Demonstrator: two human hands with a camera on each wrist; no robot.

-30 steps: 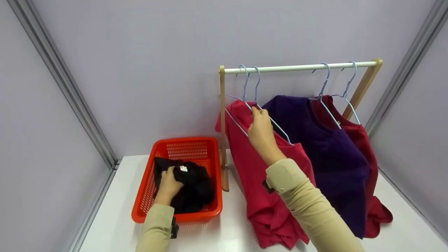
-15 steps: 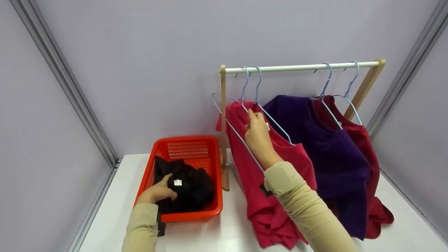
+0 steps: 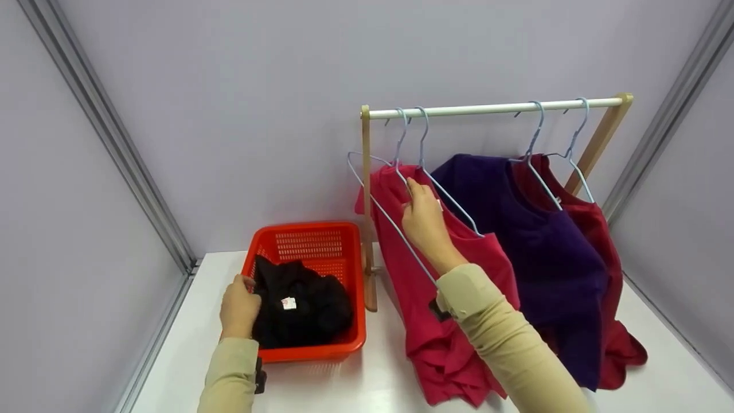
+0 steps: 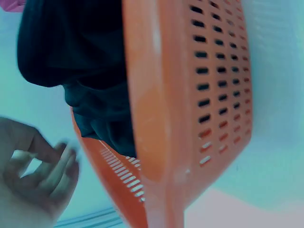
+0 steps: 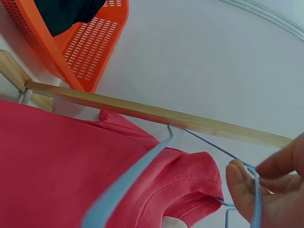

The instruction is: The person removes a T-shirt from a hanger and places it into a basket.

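In the head view, my left hand [image 3: 239, 307] is at the left rim of the red basket [image 3: 356, 298]. Its fingers are loosely curled around nothing, and the left wrist view shows a gap between them and the basket. A black garment [image 3: 312, 310] with a white tag lies bunched in the basket. My right hand [image 3: 425, 221] is up at the rack, where thumb and fingers pinch a light-blue hanger [image 5: 130, 178] near its neck. This leftmost hanger carries no garment and hooks on the rail. Just behind that hand, a pink shirt [image 3: 427, 344] hangs on the neighbouring hanger [image 3: 453, 201].
The rack's white rail [image 3: 476, 109] runs between wooden posts, its left post [image 3: 367, 229] close to the basket. A purple shirt [image 3: 556, 275] and a dark red shirt [image 3: 610, 258] hang farther right. Panel walls bound the white table [image 3: 178, 332].
My left hand has let go of the black garment and moved left to the basket rim. My right hand has shifted slightly left onto the leftmost hanger, which now shows free of the pink shirt.
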